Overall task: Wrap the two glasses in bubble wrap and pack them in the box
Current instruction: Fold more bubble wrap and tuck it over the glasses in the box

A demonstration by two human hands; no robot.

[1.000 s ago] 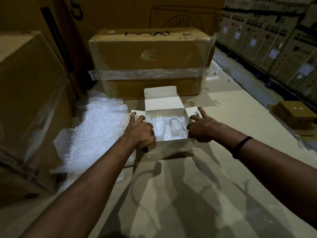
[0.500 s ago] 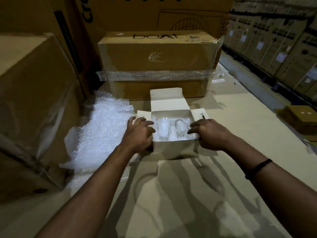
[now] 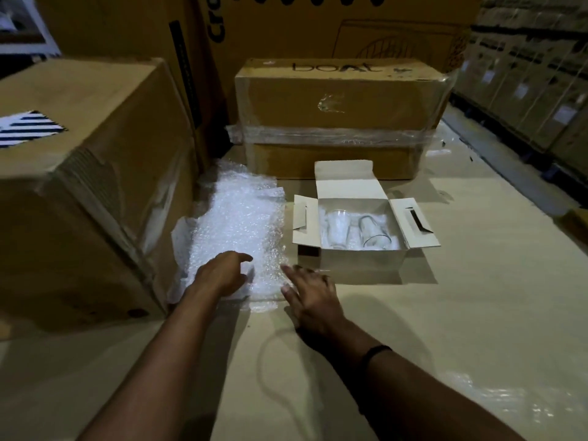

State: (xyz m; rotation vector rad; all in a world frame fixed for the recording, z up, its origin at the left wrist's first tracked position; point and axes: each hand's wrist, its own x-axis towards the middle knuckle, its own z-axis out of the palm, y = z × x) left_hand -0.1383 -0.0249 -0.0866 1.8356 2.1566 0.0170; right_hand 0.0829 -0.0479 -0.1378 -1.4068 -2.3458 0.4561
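A small white box (image 3: pixel 362 261) stands open on the cardboard surface, its flaps spread out. Two clear glasses lie inside it: one (image 3: pixel 339 226) on the left, one (image 3: pixel 374 232) on the right. A sheet of bubble wrap (image 3: pixel 241 224) lies flat to the left of the box. My left hand (image 3: pixel 222 275) rests on the near part of the wrap, fingers loosely bent. My right hand (image 3: pixel 310 296) is at the wrap's near right corner, fingers straight and spread, touching its edge.
A large brown carton (image 3: pixel 79 186) stands close on the left. A film-wrapped carton marked "boAt" (image 3: pixel 340 100) sits behind the white box, with taller cartons behind it. Stacked cartons (image 3: pixel 534 74) line the aisle on the right.
Both hands have left the sides of the white box and moved left and nearer to the bubble wrap. The box stays open with the glasses inside.
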